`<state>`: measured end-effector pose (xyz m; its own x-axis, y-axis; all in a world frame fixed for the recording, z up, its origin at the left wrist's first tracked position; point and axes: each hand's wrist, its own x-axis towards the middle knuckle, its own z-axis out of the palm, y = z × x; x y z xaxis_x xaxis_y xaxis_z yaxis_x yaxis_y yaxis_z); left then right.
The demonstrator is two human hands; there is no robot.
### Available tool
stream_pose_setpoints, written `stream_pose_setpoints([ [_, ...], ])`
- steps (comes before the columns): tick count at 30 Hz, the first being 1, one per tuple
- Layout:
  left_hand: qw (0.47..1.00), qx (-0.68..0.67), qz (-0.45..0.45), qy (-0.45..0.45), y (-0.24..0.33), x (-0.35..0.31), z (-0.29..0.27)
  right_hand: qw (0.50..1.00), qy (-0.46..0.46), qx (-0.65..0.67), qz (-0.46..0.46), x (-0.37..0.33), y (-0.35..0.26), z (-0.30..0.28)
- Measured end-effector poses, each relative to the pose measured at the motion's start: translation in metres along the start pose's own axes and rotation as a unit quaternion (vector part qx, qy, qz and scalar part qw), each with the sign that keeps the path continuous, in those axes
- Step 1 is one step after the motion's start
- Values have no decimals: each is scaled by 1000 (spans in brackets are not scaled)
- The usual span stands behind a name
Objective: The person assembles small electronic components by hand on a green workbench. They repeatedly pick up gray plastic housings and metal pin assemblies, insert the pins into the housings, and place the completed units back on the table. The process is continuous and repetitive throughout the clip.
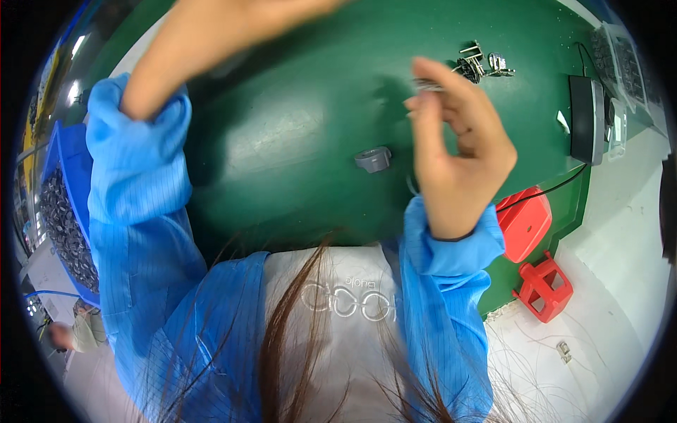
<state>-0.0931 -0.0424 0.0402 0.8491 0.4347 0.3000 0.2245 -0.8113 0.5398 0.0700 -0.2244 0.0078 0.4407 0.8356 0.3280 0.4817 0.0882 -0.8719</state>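
Note:
My right hand (462,148) is raised over the green table (282,190), thumb and forefinger pinched on a small silvery metal piece (427,85). Its exact kind is blurred. Just left of that hand, a small grey ring-shaped part with a stubby side (372,159) lies on the table. My left hand (243,25) reaches toward the far edge of the view. Its fingers are smeared and run out of the picture, so what it holds, if anything, is hidden. Beyond my right hand sits a little heap of shiny metal pins and fittings (474,65).
A blue bin (74,162) full of small dark parts stands at the left. On the right are a black box-like device (584,120) with a cable, and a clear container (620,63). Below the table's right side are red plastic stools (546,287). Another person's arm (86,331) shows lower left.

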Motion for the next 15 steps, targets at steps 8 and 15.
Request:
stream_pose_setpoints([
  [8,950,-203,87,-223,54,-30,43,998,0,-41,38,-5,11,-20],
  [15,946,-259,-48,-191,31,-16,37,999,-8,38,8,-3,12,-10],
])
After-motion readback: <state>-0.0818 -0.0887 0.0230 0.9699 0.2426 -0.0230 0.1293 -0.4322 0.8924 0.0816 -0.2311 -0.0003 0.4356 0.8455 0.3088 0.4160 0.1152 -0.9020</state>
